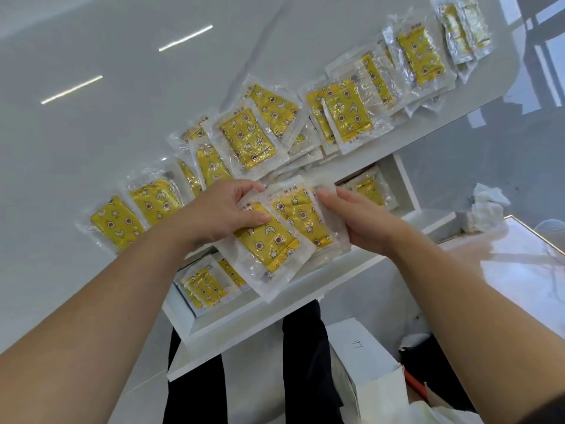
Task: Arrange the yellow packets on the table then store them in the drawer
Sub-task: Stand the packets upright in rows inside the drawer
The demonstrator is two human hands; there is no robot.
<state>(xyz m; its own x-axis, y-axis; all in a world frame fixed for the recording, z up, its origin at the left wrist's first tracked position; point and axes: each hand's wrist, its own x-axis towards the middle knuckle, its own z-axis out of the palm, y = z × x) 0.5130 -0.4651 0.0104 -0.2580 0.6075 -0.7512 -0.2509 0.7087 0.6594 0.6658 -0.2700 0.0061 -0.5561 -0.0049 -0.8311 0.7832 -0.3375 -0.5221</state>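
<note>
Head: yellow packets point(205, 286) in drawer point(351, 273)

Shines as crinkled clear plastic around the yellow packets point(244, 139); reflects glossy and smooth on the white table point(122, 41); looks matt on the drawer point(244, 328) front.

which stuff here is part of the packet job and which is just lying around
Part of the job:
held packets, gripped by the left hand and right hand
packets on the table
open drawer
stored packets inside it

Just lying about:
crumpled tissue
white box
</note>
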